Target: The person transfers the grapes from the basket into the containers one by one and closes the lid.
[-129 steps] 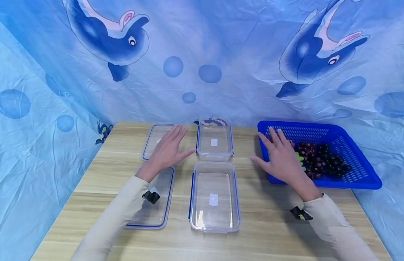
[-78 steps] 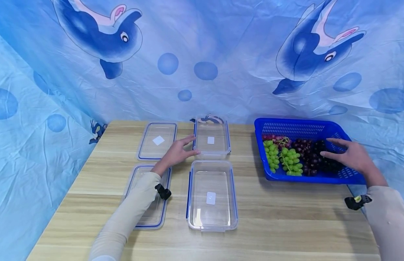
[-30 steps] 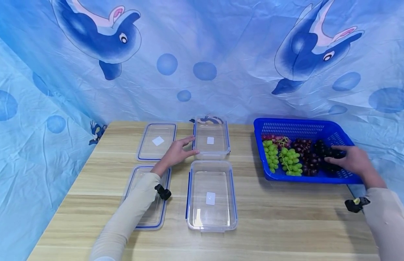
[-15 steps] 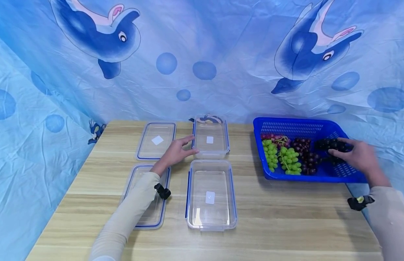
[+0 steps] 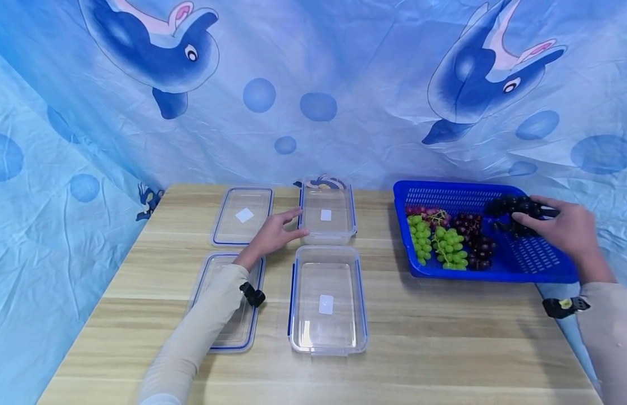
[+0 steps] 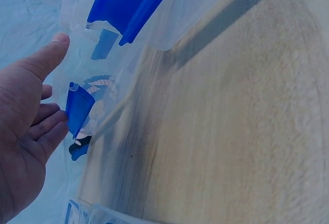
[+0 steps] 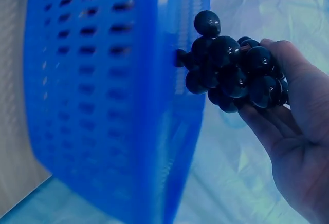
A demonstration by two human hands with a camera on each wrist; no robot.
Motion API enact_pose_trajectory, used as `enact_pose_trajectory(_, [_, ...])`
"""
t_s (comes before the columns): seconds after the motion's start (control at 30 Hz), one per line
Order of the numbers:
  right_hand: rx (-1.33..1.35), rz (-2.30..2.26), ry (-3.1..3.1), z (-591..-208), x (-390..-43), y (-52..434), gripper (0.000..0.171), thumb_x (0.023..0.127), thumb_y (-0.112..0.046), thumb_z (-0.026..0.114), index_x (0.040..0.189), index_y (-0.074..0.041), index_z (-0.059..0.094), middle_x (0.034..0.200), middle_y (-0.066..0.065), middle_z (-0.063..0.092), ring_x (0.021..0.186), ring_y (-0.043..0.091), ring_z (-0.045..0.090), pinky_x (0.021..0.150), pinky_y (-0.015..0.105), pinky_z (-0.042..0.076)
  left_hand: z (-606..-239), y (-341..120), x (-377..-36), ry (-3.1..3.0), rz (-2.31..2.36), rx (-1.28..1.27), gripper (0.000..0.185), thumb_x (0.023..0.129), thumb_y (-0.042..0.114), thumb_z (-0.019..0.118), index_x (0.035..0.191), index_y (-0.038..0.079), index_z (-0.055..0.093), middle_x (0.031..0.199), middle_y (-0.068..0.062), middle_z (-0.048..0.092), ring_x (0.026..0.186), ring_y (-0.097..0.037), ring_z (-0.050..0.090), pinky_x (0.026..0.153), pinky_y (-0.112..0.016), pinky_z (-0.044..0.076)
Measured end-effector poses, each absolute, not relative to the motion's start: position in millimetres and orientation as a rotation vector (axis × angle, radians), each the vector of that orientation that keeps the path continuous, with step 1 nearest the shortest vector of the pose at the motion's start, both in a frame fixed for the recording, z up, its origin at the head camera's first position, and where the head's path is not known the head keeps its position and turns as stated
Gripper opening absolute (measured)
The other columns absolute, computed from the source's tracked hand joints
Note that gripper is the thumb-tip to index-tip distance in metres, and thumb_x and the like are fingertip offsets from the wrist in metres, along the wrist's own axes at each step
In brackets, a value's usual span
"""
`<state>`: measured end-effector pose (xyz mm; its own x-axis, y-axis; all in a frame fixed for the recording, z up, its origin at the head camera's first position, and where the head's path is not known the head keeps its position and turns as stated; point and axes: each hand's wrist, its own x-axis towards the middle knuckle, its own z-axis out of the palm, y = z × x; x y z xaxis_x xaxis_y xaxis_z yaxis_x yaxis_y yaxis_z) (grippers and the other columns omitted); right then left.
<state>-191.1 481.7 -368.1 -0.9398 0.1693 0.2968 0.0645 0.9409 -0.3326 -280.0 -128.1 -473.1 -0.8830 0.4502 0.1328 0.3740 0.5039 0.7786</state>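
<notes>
Nearest us sits a rectangular clear plastic box [image 5: 328, 332]. Beyond it the left hand [image 5: 274, 233], thumb and fingers apart, stays beside a rear box [image 5: 339, 222]. The right hand [image 5: 571, 230] pinches the glossy black grapes [image 5: 513, 206], which we see raised higher over the blue perforated basket [image 5: 536, 256] than half a second ago. Their long axis runs roughly sideways, the free end pointing left.

The left sleeve [image 5: 194, 334] and the right sleeve [image 5: 607, 337] are cut long and close in pale beige cloth. The left one is softly creased, and a whiter patch [image 5: 163, 399] is shown at its lower end. A small, angular black device [image 5: 251, 293] is worn on the left; a similar black unit [image 5: 553, 307], marked with a yellowish spot [image 5: 565, 304], is worn on the right.
</notes>
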Motion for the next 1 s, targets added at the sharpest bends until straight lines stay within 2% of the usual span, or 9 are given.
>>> enact_pose_trajectory(0.37, [-0.106, 0.663, -2.759, -342, -201, 430, 0.07, 0.091, -0.049, 0.075, 0.142, -0.003, 0.06, 0.042, 0.0, 0.029, 0.037, 0.013, 0.022, 0.035, 0.033, 0.022, -475, -128, -281, 2.656, 1.324, 0.715, 0.074, 0.094, 0.04, 0.075, 0.151, 0.004, 0.048, 0.161, -0.01, 0.041, 0.142, -0.037, 0.046, 0.114, -0.048, 0.045])
enact_pose_trajectory(0.63, [0.004, 0.708, -2.7, -331, -218, 386, 0.066, 0.088, -0.048, 0.078, 0.138, -0.007, 0.065, 0.044, -0.005, 0.025, 0.039, 0.009, 0.018, 0.035, 0.032, 0.022, -474, -127, -280, 2.661, 1.335, 0.706, 0.073, 0.093, 0.041, 0.075, 0.151, 0.004, 0.049, 0.16, -0.01, 0.042, 0.142, -0.037, 0.046, 0.115, -0.047, 0.044])
enact_pose_trajectory(0.87, [0.073, 0.842, -2.686, -327, -235, 344, 0.066, 0.088, -0.052, 0.078, 0.138, -0.011, 0.066, 0.042, -0.005, 0.027, 0.037, 0.011, 0.022, 0.036, 0.03, 0.026, -474, -126, -280, 2.667, 1.325, 0.713, 0.074, 0.093, 0.04, 0.076, 0.15, 0.003, 0.049, 0.16, -0.012, 0.042, 0.14, -0.039, 0.047, 0.114, -0.048, 0.045])
enact_pose_trajectory(0.9, [0.081, 0.86, -2.682, -326, -238, 337, 0.066, 0.088, -0.053, 0.077, 0.138, -0.012, 0.066, 0.043, -0.003, 0.029, 0.037, 0.011, 0.022, 0.037, 0.03, 0.027, -474, -126, -280, 2.666, 1.324, 0.71, 0.074, 0.093, 0.04, 0.076, 0.15, 0.003, 0.049, 0.16, -0.012, 0.042, 0.141, -0.039, 0.047, 0.114, -0.048, 0.045])
enact_pose_trajectory(0.93, [0.093, 0.878, -2.676, -326, -240, 330, 0.065, 0.087, -0.053, 0.077, 0.137, -0.012, 0.067, 0.046, 0.002, 0.043, 0.038, 0.011, 0.023, 0.04, 0.029, 0.03, -475, -126, -280, 2.667, 1.322, 0.708, 0.074, 0.093, 0.04, 0.076, 0.15, 0.003, 0.049, 0.16, -0.012, 0.042, 0.141, -0.039, 0.047, 0.114, -0.048, 0.045])
enact_pose_trajectory(1.0, [0.117, 0.911, -2.669, -326, -245, 318, 0.065, 0.087, -0.054, 0.077, 0.136, -0.012, 0.067, 0.07, 0.014, 0.068, 0.04, 0.01, 0.023, 0.048, 0.026, 0.034, -475, -126, -280, 2.668, 1.32, 0.699, 0.074, 0.093, 0.04, 0.076, 0.15, 0.003, 0.049, 0.16, -0.012, 0.042, 0.141, -0.038, 0.047, 0.114, -0.048, 0.045])
